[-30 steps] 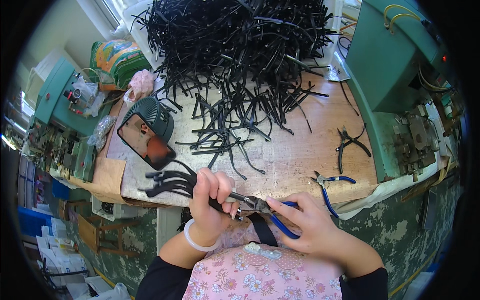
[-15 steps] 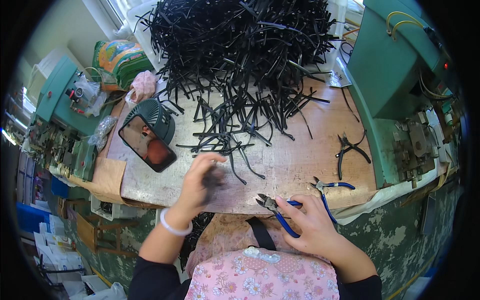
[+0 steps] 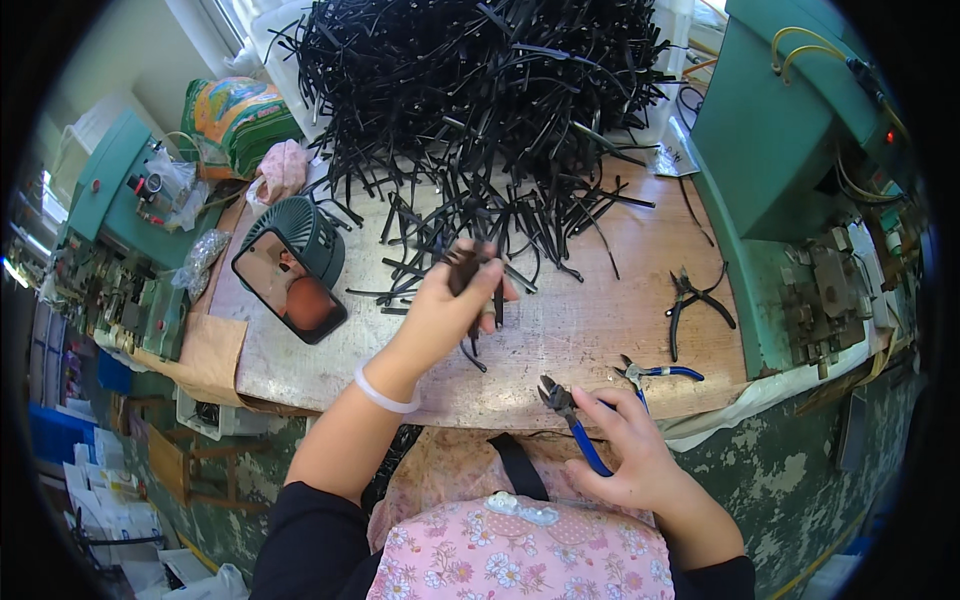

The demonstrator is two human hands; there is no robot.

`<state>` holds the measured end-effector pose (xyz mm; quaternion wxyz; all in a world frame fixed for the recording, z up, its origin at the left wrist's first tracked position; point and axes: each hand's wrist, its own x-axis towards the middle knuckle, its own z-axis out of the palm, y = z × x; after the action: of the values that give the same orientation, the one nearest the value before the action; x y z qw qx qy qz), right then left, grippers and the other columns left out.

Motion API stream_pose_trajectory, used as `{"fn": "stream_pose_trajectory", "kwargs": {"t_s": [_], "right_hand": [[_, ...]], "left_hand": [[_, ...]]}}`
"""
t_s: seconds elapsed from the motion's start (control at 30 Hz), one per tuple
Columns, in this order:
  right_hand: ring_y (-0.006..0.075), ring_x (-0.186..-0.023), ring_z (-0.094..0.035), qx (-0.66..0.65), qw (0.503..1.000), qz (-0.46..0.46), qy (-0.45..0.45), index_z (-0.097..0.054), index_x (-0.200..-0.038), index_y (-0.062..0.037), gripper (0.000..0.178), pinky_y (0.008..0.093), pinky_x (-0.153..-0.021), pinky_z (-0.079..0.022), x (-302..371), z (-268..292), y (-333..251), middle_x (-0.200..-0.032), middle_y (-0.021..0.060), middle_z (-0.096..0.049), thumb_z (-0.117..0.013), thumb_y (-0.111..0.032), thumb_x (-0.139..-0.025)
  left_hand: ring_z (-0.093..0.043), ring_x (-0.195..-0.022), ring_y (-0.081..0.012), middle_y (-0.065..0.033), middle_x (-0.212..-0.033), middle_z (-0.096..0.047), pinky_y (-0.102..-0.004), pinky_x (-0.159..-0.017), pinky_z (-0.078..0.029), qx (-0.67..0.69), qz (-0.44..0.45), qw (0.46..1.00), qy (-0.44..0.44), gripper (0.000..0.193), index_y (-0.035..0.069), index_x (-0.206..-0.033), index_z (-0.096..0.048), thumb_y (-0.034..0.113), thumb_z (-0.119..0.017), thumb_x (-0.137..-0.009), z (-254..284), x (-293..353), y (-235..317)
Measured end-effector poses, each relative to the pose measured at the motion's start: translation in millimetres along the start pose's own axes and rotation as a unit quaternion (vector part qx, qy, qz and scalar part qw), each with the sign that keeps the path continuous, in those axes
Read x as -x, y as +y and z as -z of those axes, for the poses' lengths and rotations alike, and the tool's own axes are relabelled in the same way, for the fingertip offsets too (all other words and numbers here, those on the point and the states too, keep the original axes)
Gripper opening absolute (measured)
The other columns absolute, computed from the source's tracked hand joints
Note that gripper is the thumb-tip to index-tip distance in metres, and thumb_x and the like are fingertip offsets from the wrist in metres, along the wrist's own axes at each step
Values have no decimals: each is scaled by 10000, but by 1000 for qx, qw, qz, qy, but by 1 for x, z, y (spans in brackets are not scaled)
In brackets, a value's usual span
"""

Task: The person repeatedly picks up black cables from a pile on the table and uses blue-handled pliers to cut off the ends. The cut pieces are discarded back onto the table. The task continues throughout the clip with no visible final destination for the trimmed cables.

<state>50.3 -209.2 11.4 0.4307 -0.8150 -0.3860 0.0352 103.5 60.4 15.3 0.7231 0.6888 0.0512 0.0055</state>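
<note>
My left hand [image 3: 450, 310] is over the loose pieces in the middle of the table, fingers closed round a few black eyeglass temples [image 3: 464, 270]; motion blurs them, so I cannot tell how many. In my right hand [image 3: 635, 455], near the table's front edge, are diagonal cutters [image 3: 588, 448] with blue handles, jaws pointing up and to the left. More black temples [image 3: 540, 235] lie scattered beyond my left hand, below a big heap [image 3: 480, 100] of them.
A second blue-handled cutter [image 3: 657, 373] and black-handled pliers [image 3: 690, 308] lie on the right. A phone [image 3: 290, 285] leans on a green fan [image 3: 318, 240] at left. Green machines [image 3: 790, 130] flank the table [image 3: 620, 325]. A white bin [image 3: 678, 60] holds the heap.
My left hand has moved away from me and to the right, from the near table edge to the scattered temples. The cutters in my right hand have shifted slightly right and their handles look closer together.
</note>
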Motion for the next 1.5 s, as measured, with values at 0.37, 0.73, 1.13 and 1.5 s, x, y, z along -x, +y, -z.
{"fn": "stream_pose_trajectory", "kwargs": {"t_s": [0.37,0.73,1.13,1.5], "right_hand": [[306,-994,-511,139,987,82,-23,-615,-1264,-189,649,433,-865,-393,-16,-3,-13,-1151,115,-512,-756,-152,-632],[270,-911,-498,185,976,100,-47,-584,-1321,-227,614,390,-807,-406,-15,7,-13,-1062,98,-513,-726,-193,-725],[308,-905,-515,79,995,43,-44,-514,-1387,-213,762,402,-810,-431,-10,2,-31,-1087,146,-506,-755,-153,-667],[280,-820,-536,128,988,80,-8,-555,-1357,-235,695,377,-738,-456,-11,1,-22,-984,104,-536,-750,-156,-695]], "left_hand": [[-355,-381,-57,-34,-634,-448,-198,-376,-328,255,16,962,-92,401,100,-721,-418,381,-445,-1007,-2,51,-3],[-357,-395,-85,-57,-613,-453,-196,-383,-323,289,-88,947,-108,351,105,-764,-390,352,-446,-1006,-10,64,-10],[-464,-436,-115,-42,-641,-486,-260,-471,-413,124,-484,857,126,369,82,-854,-391,408,-381,-1025,-50,94,-28],[-362,-376,-84,4,-611,-426,-229,-409,-363,256,-217,942,-23,378,138,-796,-373,408,-297,-1049,-27,82,-6]]}}
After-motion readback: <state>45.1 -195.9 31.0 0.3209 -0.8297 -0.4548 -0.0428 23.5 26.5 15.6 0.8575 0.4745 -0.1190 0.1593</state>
